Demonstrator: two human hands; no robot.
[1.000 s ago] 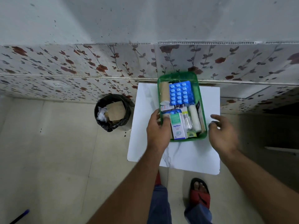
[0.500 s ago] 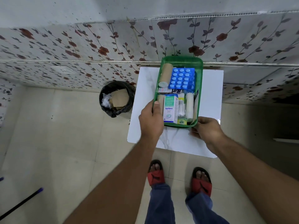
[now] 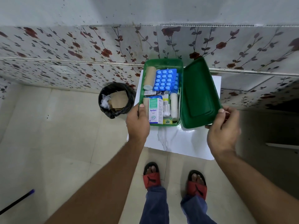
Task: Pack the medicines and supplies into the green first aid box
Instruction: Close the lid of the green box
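The green first aid box (image 3: 163,63) stands on a small white table (image 3: 178,141) against the wall. Inside lie a tan bandage roll (image 3: 149,77), blue blister packs (image 3: 165,80), a white Optibex carton (image 3: 154,110), a white gauze roll (image 3: 174,106) and small packets. My left hand (image 3: 137,122) grips the box's near left rim. My right hand (image 3: 224,128) holds the green lid (image 3: 199,94) by its near right corner; the lid stands tilted to the right of the box, its inner side facing me.
A black-lined waste bin (image 3: 115,99) with cardboard and paper stands on the floor left of the table. The flowered wall panel (image 3: 97,50) runs right behind it. My feet in red sandals (image 3: 151,177) are below the table's front edge. A dark stick (image 3: 16,202) lies bottom left.
My right hand has picked up the green lid and raised it beside the box; before, it was empty at the box's near right corner. My left hand stays on the left rim.
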